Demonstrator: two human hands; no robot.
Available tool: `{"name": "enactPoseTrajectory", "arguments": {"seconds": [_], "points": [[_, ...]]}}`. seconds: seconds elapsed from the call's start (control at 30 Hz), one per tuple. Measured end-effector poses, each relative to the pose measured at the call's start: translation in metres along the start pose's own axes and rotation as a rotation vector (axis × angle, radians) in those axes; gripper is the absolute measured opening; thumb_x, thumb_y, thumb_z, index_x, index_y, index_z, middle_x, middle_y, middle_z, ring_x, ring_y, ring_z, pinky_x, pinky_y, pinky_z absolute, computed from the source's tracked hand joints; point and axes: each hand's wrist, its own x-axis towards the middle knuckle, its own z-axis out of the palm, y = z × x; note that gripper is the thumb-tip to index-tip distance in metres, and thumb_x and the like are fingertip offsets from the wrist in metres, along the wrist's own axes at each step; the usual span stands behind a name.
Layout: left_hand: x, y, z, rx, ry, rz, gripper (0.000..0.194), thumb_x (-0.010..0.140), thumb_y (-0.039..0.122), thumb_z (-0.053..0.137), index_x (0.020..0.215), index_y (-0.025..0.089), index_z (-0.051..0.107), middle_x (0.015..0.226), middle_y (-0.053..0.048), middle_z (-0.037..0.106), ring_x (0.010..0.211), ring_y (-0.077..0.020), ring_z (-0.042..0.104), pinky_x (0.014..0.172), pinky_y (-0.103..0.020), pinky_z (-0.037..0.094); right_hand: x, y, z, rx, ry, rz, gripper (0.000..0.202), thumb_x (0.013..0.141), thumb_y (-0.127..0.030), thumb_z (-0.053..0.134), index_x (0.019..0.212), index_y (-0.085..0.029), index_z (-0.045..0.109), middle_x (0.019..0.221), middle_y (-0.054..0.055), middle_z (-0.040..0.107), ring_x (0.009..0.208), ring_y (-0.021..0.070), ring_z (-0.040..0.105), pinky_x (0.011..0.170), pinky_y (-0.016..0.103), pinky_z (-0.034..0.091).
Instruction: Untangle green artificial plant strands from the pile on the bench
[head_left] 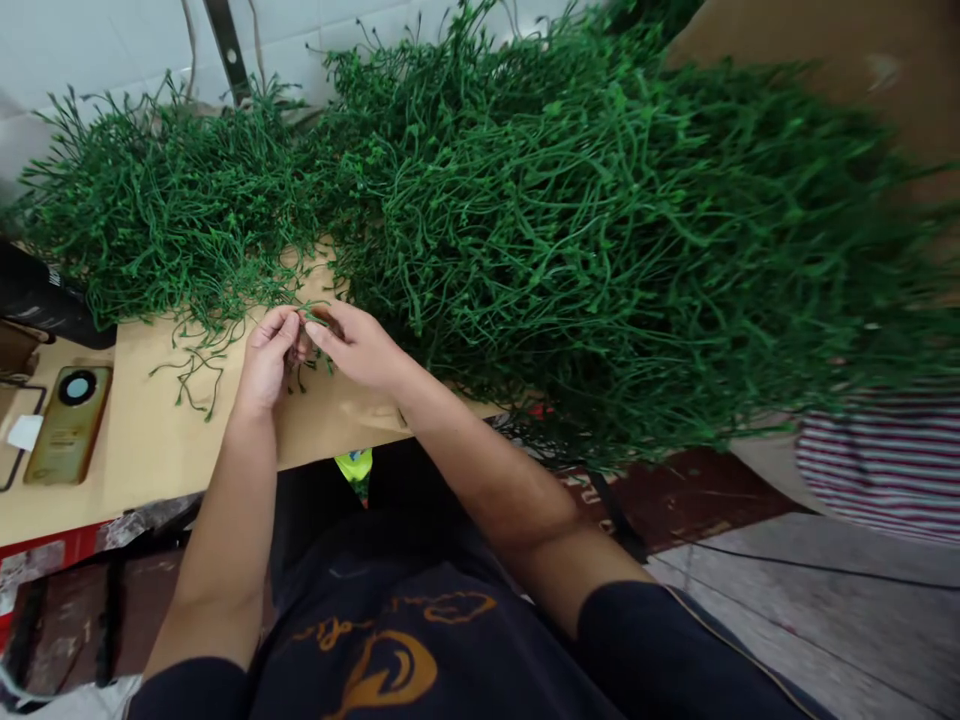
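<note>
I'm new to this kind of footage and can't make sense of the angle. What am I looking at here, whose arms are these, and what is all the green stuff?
There is no machine here. The single picture comes from a camera worn on a person's head, looking forward and down, so the two bare arms are the person's own.

The left hand and right hand meet over a tan tabletop, both pinching a small green plastic sprig between the fingertips.

Behind them lie heaps of the same wiry artificial greenery: a huge pile on the right, a smaller pile on the left. A few loose sprigs lie beside the left hand.

At the far left lies a gold phone, camera side up.
</note>
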Motion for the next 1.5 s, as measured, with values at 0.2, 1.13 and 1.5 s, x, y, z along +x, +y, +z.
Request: {"name": "enactPoseTrajectory", "arguments": {"seconds": [0.2,1.13,1.5], "points": [[0.003,-0.001,0.000,0.236,0.077,0.208,0.025,0.067,0.041,0.073,0.073,0.019,0.065,0.071,0.001,0.056,0.064,-0.0088,0.050,0.056,-0.019,0.040,-0.008,-0.004,-0.010,-0.106,0.058,0.069,0.036,0.089,-0.050,0.044,0.071,-0.019,0.041,0.066,-0.001,0.044,0.064,0.0101,0.040,0.062,0.025,0.033],[-0.005,0.008,0.000,0.397,-0.062,0.441,0.027,0.080,0.044,0.062,0.092,0.022,0.071,0.093,-0.003,0.069,0.091,-0.0149,0.063,0.085,-0.029,0.049,-0.002,-0.009,-0.007,-0.127,0.036,-0.049,0.020,0.091,-0.020,0.038,0.087,-0.014,0.057,0.083,0.004,0.058,0.078,0.0129,0.049,0.074,0.026,0.037],[0.000,0.001,0.001,0.259,0.132,0.297,0.030,0.076,0.048,0.065,0.069,0.019,0.059,0.068,0.002,0.059,0.062,-0.0090,0.054,0.060,-0.022,0.045,-0.008,-0.018,-0.001,-0.036,-0.001,0.013,0.026,0.092,-0.026,0.039,0.068,-0.017,0.042,0.065,-0.002,0.044,0.062,0.0090,0.037,0.062,0.024,0.028]]}}
